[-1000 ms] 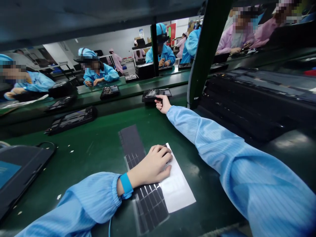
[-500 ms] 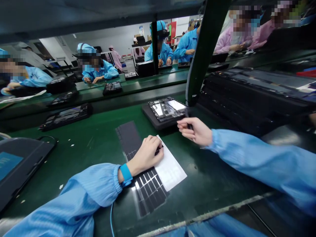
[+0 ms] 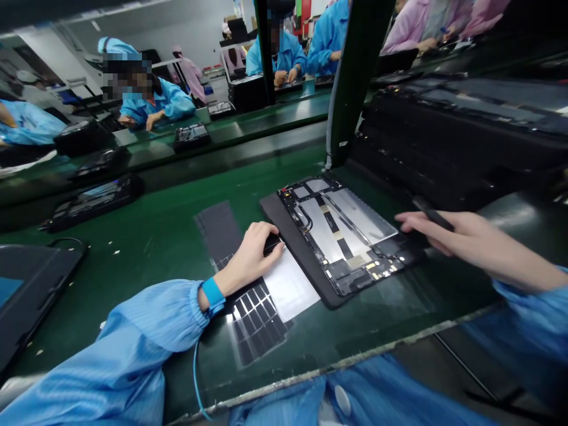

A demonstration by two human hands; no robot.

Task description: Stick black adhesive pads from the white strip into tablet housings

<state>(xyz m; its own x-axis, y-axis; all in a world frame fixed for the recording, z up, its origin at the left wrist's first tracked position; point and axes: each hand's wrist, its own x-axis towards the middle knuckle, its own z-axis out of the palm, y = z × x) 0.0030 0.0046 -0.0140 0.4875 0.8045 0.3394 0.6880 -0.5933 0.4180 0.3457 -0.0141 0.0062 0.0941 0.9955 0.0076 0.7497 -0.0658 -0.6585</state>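
My left hand [image 3: 254,255], with a blue wrist strap, rests with curled fingers on a white sheet [image 3: 293,287]. A small black piece [image 3: 272,243] shows between its thumb and forefinger. Under this hand lie clear sheets of black rectangular stickers [image 3: 257,316]. Just to the right, an opened tablet [image 3: 350,231] with its inner parts exposed lies tilted across a black foam pad [image 3: 326,290]. My right hand [image 3: 448,232] is beyond the tablet's right edge, closed around a black pen-like tool [image 3: 432,214]; the tool's tip is blurred.
A tall stack of black trays [image 3: 444,148] with tablets stands at the right, behind a green post [image 3: 355,89]. More tablets [image 3: 95,198] lie at the left. A dark grey device [image 3: 35,296] sits at the left edge. Co-workers in blue and pink sit across the line.
The tablet and its pad have come nearer and turned, now beside the white sheet. My right hand has moved away to the right. My left hand keeps its place on the sheet.
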